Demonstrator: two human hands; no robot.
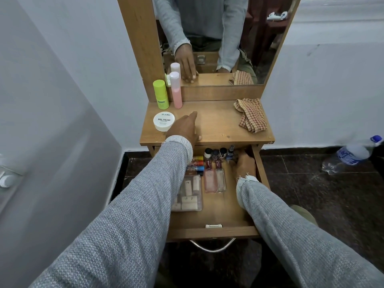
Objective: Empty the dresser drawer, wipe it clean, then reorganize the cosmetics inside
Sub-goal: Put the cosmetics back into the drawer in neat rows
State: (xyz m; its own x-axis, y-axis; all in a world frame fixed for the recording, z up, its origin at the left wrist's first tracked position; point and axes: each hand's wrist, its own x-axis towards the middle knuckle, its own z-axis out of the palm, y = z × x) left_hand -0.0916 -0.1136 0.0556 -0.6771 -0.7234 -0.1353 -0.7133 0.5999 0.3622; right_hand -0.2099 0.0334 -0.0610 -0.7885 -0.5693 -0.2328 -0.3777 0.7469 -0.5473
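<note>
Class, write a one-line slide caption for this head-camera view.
Left hand rests open on the dresser top while the right hand reaches among small bottles in the open drawer.

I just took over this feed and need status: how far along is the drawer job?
Early emptying stage. Already out on the dresser top: the nail polish remover tub, green bottle and pink bottle. In hand: the right hand reaches among small bottles at the back of the drawer; the left hand rests on top. Left: remaining items, wiping with the checkered cloth, reorganizing.
</note>
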